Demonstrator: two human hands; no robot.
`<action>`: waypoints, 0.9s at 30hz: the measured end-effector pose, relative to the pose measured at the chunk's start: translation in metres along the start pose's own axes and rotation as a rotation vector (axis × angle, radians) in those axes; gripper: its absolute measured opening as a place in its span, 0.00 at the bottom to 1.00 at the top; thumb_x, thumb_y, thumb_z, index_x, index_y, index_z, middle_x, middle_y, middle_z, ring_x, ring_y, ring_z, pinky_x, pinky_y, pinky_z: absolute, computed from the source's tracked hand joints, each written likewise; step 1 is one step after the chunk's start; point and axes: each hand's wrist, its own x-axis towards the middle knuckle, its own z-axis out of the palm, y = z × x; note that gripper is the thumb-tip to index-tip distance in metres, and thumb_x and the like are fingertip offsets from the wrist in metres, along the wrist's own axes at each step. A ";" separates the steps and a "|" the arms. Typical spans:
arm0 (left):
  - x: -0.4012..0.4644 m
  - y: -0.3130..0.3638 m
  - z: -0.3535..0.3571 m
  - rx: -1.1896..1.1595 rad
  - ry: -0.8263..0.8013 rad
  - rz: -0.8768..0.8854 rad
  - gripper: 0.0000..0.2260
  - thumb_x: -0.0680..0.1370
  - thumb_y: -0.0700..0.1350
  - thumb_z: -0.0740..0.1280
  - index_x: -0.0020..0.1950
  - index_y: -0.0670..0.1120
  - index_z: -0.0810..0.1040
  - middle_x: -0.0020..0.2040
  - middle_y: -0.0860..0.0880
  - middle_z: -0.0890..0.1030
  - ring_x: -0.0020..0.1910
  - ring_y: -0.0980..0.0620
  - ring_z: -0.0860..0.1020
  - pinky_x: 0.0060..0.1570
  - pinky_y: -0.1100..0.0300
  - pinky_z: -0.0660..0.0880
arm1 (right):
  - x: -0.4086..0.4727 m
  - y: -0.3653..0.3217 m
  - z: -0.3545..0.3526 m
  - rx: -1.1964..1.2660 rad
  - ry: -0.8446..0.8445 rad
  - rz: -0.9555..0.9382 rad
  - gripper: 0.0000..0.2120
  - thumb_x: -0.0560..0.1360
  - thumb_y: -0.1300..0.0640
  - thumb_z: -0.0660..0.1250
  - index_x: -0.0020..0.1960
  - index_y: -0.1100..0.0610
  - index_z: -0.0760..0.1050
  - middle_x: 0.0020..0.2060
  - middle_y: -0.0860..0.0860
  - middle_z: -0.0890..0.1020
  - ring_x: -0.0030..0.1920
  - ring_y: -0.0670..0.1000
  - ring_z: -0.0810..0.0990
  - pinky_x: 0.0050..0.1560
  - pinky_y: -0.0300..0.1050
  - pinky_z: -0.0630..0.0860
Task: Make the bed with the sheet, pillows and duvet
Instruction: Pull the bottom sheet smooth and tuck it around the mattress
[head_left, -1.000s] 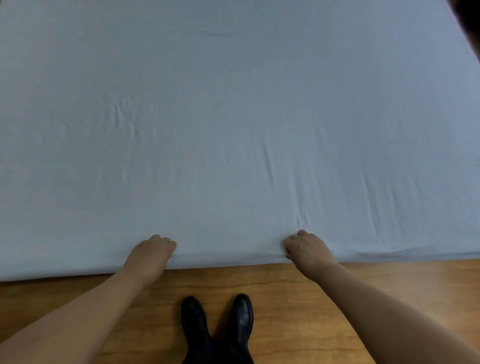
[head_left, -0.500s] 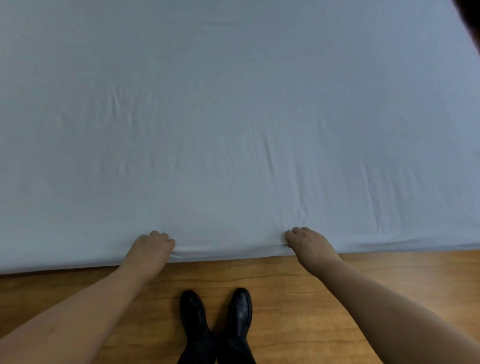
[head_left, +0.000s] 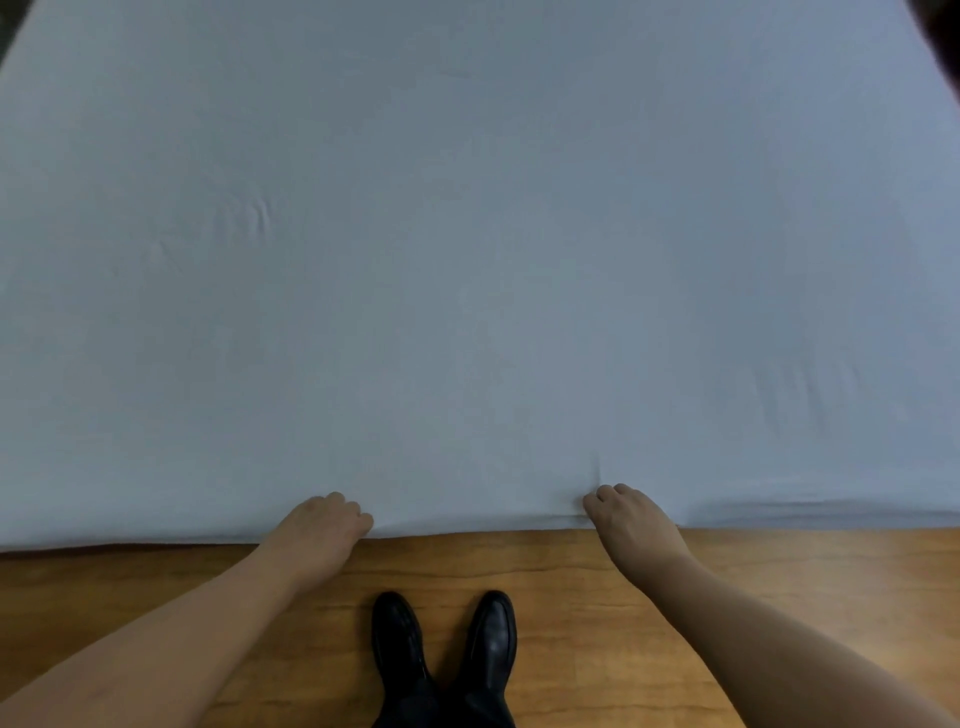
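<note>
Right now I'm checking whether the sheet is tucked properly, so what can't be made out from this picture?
- Fingertips of the left hand and right hand: curled into the pale blue cotton sheet, so each grip is hidden.
- The sheet's underside at the near edge: the head view looks down on top.
- Far corners: cut off by the frame.
- Pillows and duvet: not in view.

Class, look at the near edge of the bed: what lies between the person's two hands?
In the head view, only a bare stretch of sheet edge separates the left hand and right hand.
</note>
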 end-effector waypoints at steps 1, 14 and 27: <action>0.000 -0.001 -0.002 -0.006 0.005 0.017 0.17 0.77 0.33 0.53 0.59 0.46 0.73 0.54 0.47 0.75 0.50 0.49 0.71 0.43 0.58 0.61 | 0.003 0.001 0.002 -0.014 0.012 0.000 0.11 0.74 0.68 0.64 0.46 0.51 0.72 0.37 0.46 0.68 0.37 0.47 0.67 0.39 0.40 0.64; -0.020 -0.082 0.026 -0.034 0.104 -0.219 0.20 0.79 0.56 0.62 0.68 0.48 0.68 0.61 0.49 0.73 0.60 0.49 0.71 0.54 0.54 0.68 | 0.069 -0.089 -0.020 -0.048 -0.111 -0.034 0.13 0.77 0.58 0.66 0.60 0.53 0.71 0.54 0.50 0.75 0.51 0.51 0.75 0.49 0.43 0.71; -0.092 -0.242 0.121 -0.083 0.218 -0.270 0.40 0.67 0.51 0.79 0.73 0.38 0.68 0.71 0.34 0.69 0.68 0.35 0.70 0.53 0.40 0.77 | 0.134 -0.279 -0.007 -0.045 0.147 -0.073 0.23 0.53 0.57 0.84 0.43 0.53 0.76 0.36 0.49 0.77 0.33 0.51 0.76 0.30 0.43 0.72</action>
